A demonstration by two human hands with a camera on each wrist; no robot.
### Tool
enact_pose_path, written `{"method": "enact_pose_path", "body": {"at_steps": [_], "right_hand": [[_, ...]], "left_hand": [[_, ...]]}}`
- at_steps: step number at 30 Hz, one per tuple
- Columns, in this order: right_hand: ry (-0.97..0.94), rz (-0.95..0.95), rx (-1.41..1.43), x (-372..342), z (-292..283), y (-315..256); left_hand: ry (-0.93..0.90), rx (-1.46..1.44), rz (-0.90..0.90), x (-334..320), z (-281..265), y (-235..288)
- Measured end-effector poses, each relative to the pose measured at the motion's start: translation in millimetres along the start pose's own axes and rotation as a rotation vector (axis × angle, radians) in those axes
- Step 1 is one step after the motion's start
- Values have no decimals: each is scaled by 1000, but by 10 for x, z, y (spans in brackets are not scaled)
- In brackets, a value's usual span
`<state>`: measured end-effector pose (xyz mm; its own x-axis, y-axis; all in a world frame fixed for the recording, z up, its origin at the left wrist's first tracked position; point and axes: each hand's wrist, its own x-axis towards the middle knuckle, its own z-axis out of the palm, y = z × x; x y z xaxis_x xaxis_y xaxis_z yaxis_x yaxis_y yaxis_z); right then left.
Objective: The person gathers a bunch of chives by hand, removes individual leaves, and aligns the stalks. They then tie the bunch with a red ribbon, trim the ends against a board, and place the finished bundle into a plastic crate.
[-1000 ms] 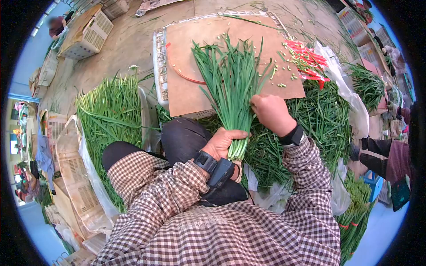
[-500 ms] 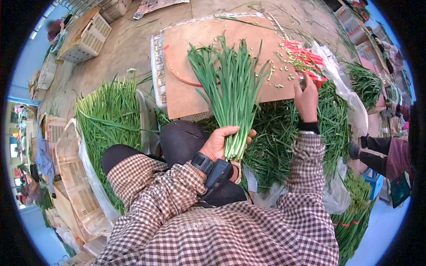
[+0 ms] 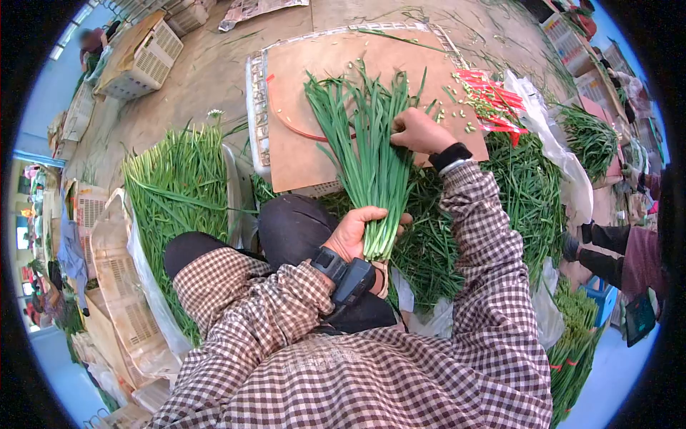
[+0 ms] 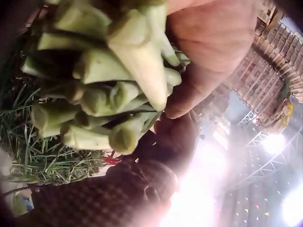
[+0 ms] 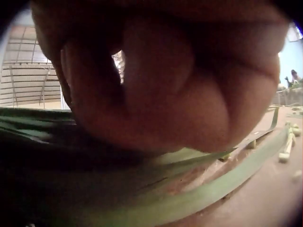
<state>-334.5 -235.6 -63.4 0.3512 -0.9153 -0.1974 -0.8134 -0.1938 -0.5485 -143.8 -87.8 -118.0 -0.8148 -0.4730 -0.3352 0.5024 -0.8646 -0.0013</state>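
As the view is taken from above a seated person in a checked shirt, the room spreads out around the lap. At far left, blue walls curve past stacked slatted crates, one bearing reddish print too small to read, and a hanging blue cloth. Next comes a heap of upright green stalks, with a white flower head at its top edge. In the middle, a flat tan board lies on a pale plastic crate, a thin red band curving across it. The leafy green bunch is held over the board's near edge, leaves pointing away; the left hand is clamped round its pale stems. The right hand has its fingers curled against the leaves; whether they pinch one cannot be told. Small pale cuttings and red strips lie at the board's right corner. Farther right are loose leaves, clear plastic, red-tied green bundles, and another person beside a blue stool.
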Motion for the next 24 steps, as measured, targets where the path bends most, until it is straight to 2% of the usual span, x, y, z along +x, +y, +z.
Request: {"method": "enact_pose_path", "body": {"at_steps": [2, 5, 8, 11, 14, 17, 20, 23, 24], "right_hand": [[22, -67, 17, -11, 24, 140], [86, -8, 142, -120, -22, 143], [135, -62, 104, -131, 7, 121], [71, -128, -19, -26, 51, 126], [-8, -54, 12, 22, 15, 53], [-50, 4, 6, 25, -23, 1], [-162, 65, 153, 36, -63, -18], [-158, 149, 432, 22, -34, 40], [-146, 131, 437, 7, -36, 49]], "left_hand": [[14, 14, 0, -19, 13, 6], [39, 53, 19, -11, -2, 4], [59, 59, 29, -4, 28, -19], [55, 48, 20, -14, 41, -9], [64, -21, -44, 8, -70, 10], [107, 15, -27, -4, -22, 1], [120, 17, -18, 10, -49, -3], [112, 24, -10, 12, -49, -3], [108, 21, -12, 10, -48, -2]]}}
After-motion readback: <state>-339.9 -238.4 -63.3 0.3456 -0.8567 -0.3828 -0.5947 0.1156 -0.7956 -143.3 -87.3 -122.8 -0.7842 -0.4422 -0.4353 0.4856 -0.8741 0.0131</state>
